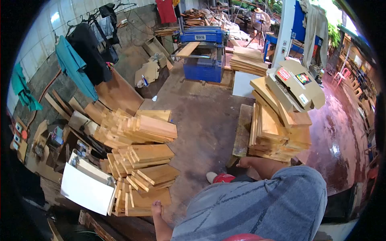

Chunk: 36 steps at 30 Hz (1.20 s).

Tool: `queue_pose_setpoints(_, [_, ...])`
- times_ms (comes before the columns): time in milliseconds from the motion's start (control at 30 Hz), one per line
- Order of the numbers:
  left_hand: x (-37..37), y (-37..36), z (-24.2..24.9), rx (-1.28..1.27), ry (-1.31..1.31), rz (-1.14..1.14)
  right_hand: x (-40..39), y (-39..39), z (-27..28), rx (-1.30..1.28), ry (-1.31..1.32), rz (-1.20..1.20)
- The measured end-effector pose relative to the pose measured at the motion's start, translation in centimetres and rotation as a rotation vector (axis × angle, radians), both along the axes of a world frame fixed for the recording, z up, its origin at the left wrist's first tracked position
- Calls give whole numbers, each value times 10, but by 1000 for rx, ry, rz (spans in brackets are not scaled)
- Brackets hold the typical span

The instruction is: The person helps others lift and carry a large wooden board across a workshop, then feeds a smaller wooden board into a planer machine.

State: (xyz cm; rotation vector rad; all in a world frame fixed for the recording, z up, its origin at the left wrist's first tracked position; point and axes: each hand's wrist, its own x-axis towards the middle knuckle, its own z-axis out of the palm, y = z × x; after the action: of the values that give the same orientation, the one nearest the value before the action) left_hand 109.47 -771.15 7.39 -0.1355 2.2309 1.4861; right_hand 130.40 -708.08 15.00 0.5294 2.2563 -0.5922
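My left hand (157,208) hangs beside the lower stack of wooden boards (148,199), its fingers curled with nothing visible in them. Low at the right, my right hand (243,162) is held near the tall pile of boards (273,124), apart from it; its fingers look curled in and I see nothing in them. More boards (155,127) lean in fanned rows on the left. An opened cardboard box (295,85) rests on top of the right pile. Below me show my grey shirt and a foot in a red and white shoe (219,177).
A blue planer (203,54) stands ahead with a board (188,50) on its table. More stacked boards (247,60) lie to its right. A white panel (88,186) leans at lower left. Clothes (72,60) hang along the left wall. Far back, a person (260,20) stands near a tripod.
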Motion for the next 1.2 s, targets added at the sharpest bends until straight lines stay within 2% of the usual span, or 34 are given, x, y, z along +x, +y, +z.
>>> queue_pose_setpoints(33, [-16, 12, 6, 111, -21, 119, -16, -2, -6, 3, 53, 76])
queue_pose_setpoints(67, [-27, 22, 10, 100, -18, 116, -30, -13, 21, -46, 75, -2])
queue_pose_setpoints(133, [-36, 41, 15, -116, -122, 23, -59, -13, 27, -99, 45, -62])
queue_pose_setpoints(200, [-39, 52, 0, -109, -111, -114, -94, -2, 13, -153, 28, -111])
queue_pose_setpoints(300, [-52, 73, -16, -233, -87, -407, -133, 38, -40, -205, -54, -175])
queue_pose_setpoints(367, [-65, 93, -23, -304, -41, -592, -159, 67, -57, -187, -25, -119])
queue_pose_setpoints(467, [-93, 130, -28, -341, 16, -727, -197, 114, -66, -117, 71, 14])
queue_pose_setpoints(567, [-155, 173, -38, -321, 210, -827, -242, 167, -58, -29, 202, 56])
queue_pose_setpoints(667, [-226, 216, -60, -228, 582, -861, -278, 212, -20, 4, 168, -134])
queue_pose_setpoints(700, [-247, 241, -41, -210, 328, -799, -282, 227, -23, 20, 163, -149])
queue_pose_setpoints(733, [-270, 267, -23, -199, 78, -697, -290, 240, -35, -5, 267, -193])
queue_pose_setpoints(767, [-288, 309, 26, -208, -137, -574, -298, 253, -46, -30, 374, -235])
queue_pose_setpoints(800, [-296, 338, 49, -202, -132, -451, -303, 261, -40, -14, 378, -252])
queue_pose_setpoints(867, [-328, 377, 73, -211, -101, -499, -312, 264, -28, -119, 176, -381])
queue_pose_setpoints(900, [-342, 390, 75, -230, -74, -527, -310, 270, -55, -59, 246, -280])
queue_pose_setpoints(933, [-360, 399, 64, -221, -78, -541, -304, 278, -87, 4, 313, -177])
queue_pose_setpoints(1000, [-402, 416, 33, -281, -204, -610, -294, 274, -77, 24, 153, -215])
queue_pose_setpoints(1033, [-423, 426, 23, -269, -207, -621, -292, 273, -72, 15, 105, -257])
queue_pose_setpoints(1133, [-489, 451, -16, -331, -156, -981, -278, 283, -55, 32, -33, -474])
queue_pose_setpoints(1200, [-540, 471, -57, -338, -15, -1087, -276, 281, -40, 165, -37, -611])
